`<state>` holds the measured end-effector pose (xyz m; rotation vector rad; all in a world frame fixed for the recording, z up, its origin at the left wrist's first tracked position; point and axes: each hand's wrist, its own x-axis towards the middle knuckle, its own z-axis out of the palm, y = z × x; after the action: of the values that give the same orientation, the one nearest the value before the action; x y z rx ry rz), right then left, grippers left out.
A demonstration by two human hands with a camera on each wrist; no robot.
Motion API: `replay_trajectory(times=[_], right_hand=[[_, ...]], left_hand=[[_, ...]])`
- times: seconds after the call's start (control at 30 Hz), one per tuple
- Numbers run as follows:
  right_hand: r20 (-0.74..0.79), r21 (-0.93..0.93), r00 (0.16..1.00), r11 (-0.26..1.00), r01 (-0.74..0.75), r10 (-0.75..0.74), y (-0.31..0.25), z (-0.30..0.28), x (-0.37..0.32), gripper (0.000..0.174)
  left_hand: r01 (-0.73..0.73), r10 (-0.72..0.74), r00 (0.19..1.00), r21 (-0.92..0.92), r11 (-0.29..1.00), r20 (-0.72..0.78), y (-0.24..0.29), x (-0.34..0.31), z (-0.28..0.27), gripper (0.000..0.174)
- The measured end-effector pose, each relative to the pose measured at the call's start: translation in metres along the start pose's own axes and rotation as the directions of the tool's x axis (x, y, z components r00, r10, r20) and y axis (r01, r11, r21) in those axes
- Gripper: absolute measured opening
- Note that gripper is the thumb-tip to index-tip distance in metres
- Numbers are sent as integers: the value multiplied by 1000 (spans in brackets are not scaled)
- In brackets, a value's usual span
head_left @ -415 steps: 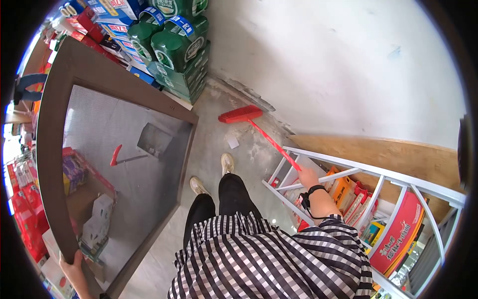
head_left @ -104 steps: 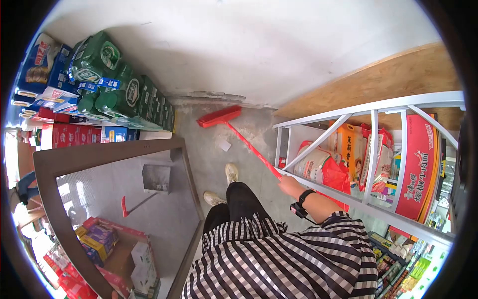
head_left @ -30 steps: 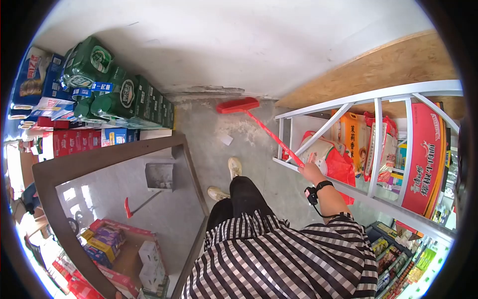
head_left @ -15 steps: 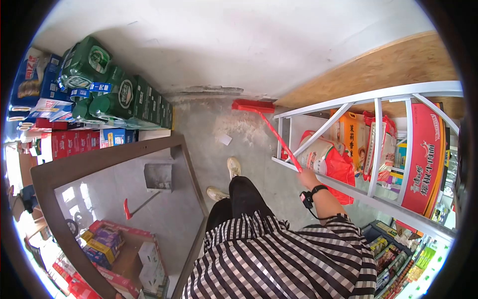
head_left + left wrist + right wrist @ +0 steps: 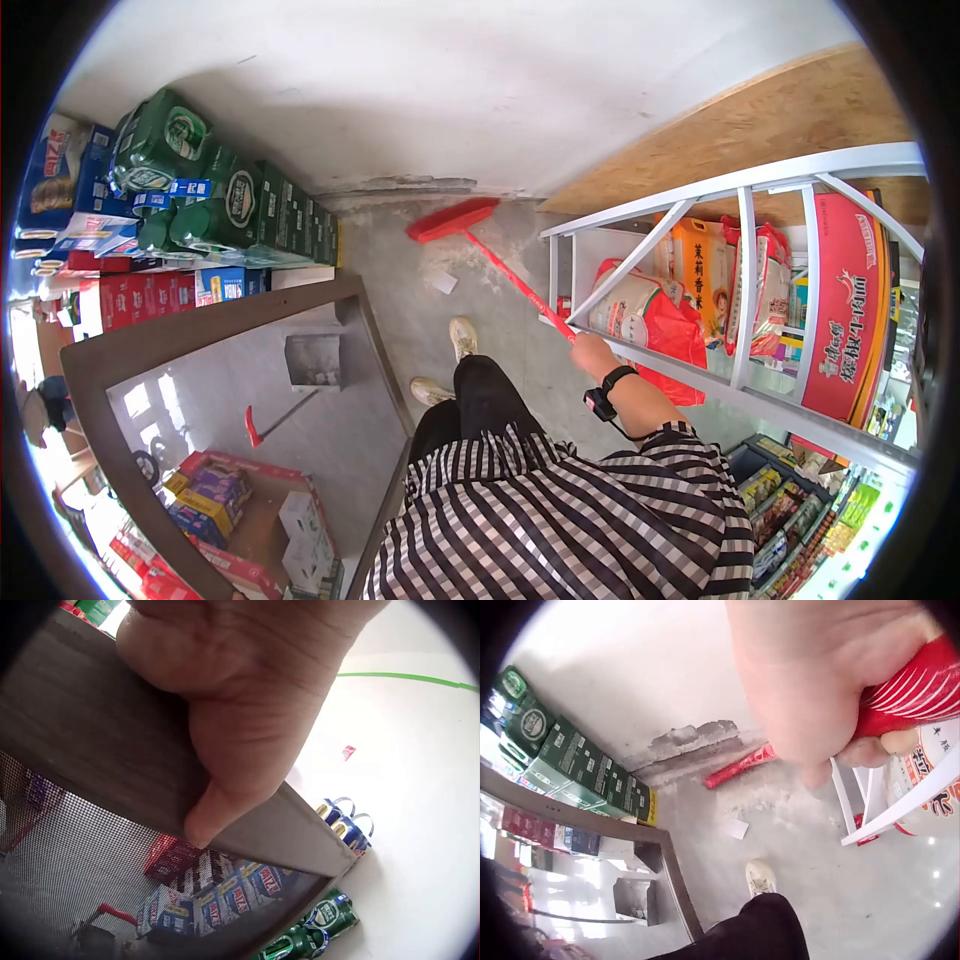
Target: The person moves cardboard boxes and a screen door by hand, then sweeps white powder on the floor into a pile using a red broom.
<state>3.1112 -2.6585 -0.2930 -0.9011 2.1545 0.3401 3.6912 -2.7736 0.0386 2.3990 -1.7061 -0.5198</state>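
My right hand (image 5: pixel 594 357) grips the red handle of a broom (image 5: pixel 453 219), fingers wrapped round it near its upper end in the right wrist view. The broom's red head lies on the concrete floor close to the back wall, amid pale dust (image 5: pixel 774 796). My left hand (image 5: pixel 247 712) holds the brown frame of a mesh screen door (image 5: pixel 90 712), its thumb over the edge; in the head view this hand is almost wholly out of frame. A white paper scrap (image 5: pixel 445 283) lies on the floor between the broom head and my shoes.
A white metal rack (image 5: pixel 745 290) with rice bags (image 5: pixel 650 320) stands at right. Green drink packs and cartons (image 5: pixel 270 215) are stacked at left by the wall. Through the mesh show a dustpan (image 5: pixel 314 361) and an open red box (image 5: pixel 255 530) of goods.
The broom head moved right along the wall until half a second ago, then swung back left; my right hand shifted left with it. Since the oldest frame the view has turned; both grips stay.
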Motion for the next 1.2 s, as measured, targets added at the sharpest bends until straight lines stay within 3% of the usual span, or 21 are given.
replay_trajectory(times=[0.13, 0.27, 0.4, 0.53, 0.6, 0.7, 0.77, 0.83, 0.9, 0.97, 1.0, 1.07, 1.2], right_hand=[[61, -94, 992, 989, 113, -107, 1, -5, -14, 21], [166, -78, 983, 992, 95, -81, 18, 14, -43, 22], [26, -16, 996, 997, 80, -80, 40, 16, -60, 23], [-92, 25, 995, 999, -26, 28, 67, 38, 3, 25], [-56, 39, 992, 993, 112, -110, 50, 27, 22, 24], [-38, 82, 995, 992, 95, -92, 1, 13, 27, 22], [-53, -15, 974, 975, 222, -222, -24, 10, 29, 21], [-63, -18, 966, 968, 249, -249, -45, 3, 24, 20], [-76, -25, 959, 962, 271, -272, -51, 2, 22, 21], [22, -123, 926, 918, 377, -378, -40, 6, 14, 24], [-8, -17, 935, 935, 355, -355, -36, 1, 1, 26], [63, 12, 971, 973, 230, -230, -24, -5, -24, 26], [65, -7, 972, 974, 226, -225, 6, -7, -47, 24]], left_hand=[[-5, 5, 1000, -1, 1000, -10, 1, -1, -1, 18], [-5, 5, 1000, -6, 1000, -21, 0, -2, -5, 18], [2, -2, 1000, -2, 1000, -20, -2, -1, -8, 18], [1, -1, 1000, 1, 1000, -18, 2, 1, -10, 18], [-3, 3, 1000, 10, 1000, -21, 4, 1, -11, 18], [-9, 9, 1000, 25, 1000, -14, 6, 2, -13, 18], [-12, 12, 1000, 34, 999, -15, 8, 0, -14, 18], [-13, 14, 1000, 40, 999, -26, 11, -3, -17, 18], [-18, 19, 999, 33, 999, -35, 14, -2, -18, 18], [-14, 15, 999, 29, 999, -38, 15, -2, -21, 18], [-10, 11, 999, 24, 1000, -38, 16, -3, -22, 18], [-1, 2, 999, 23, 1000, -42, 16, -5, -26, 18], [19, -17, 999, 29, 999, -47, 19, -7, -34, 18]])
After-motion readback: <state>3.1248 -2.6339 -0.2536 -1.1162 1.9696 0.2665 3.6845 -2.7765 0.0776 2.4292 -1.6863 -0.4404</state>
